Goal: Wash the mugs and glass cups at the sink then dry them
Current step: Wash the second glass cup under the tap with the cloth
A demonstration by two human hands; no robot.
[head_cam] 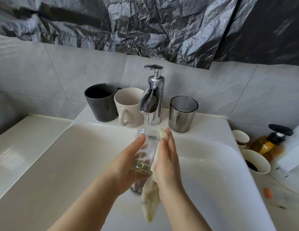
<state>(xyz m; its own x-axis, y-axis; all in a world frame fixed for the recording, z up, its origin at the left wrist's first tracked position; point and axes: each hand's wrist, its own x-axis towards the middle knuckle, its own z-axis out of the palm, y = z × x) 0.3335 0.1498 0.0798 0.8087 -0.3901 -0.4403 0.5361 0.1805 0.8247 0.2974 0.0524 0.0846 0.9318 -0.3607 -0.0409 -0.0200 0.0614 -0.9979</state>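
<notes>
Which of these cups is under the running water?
The clear glass cup, held in the left hand below the tap. The dark mug, cream mug and mirrored cup stand on the ledge behind the basin.

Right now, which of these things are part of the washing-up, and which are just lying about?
In the job: clear glass in the left hand, cloth under the right hand, running tap, grey mug, cream mug, silvery glass cup.
Lying about: two paper cups, amber pump bottle, black plastic sheet.
</notes>
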